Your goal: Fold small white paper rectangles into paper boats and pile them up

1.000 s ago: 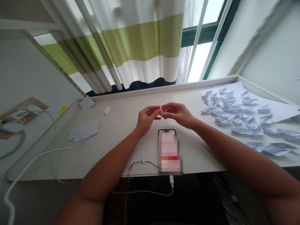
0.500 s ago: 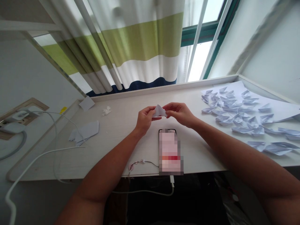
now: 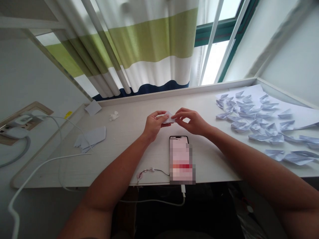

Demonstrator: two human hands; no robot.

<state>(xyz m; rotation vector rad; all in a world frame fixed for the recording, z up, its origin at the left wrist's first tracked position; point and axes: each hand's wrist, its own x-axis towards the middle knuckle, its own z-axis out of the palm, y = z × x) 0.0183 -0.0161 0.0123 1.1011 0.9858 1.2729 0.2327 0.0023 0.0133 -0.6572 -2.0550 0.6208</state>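
Note:
Both my hands meet above the middle of the white desk. My left hand and my right hand each pinch one end of a small folded white paper piece, holding it between them just over the desk. A phone lies flat right below my hands, near the front edge, with a cable plugged into its near end.
Several folded paper boats cover the desk's right side on white sheets. A stack of folded paper lies at the left, with a small crumpled scrap behind it. White cables trail off the left edge. A striped curtain hangs behind.
The paper piece went from edge-on and upright to flatter and lower between my fingers. My hands dropped slightly toward the desk.

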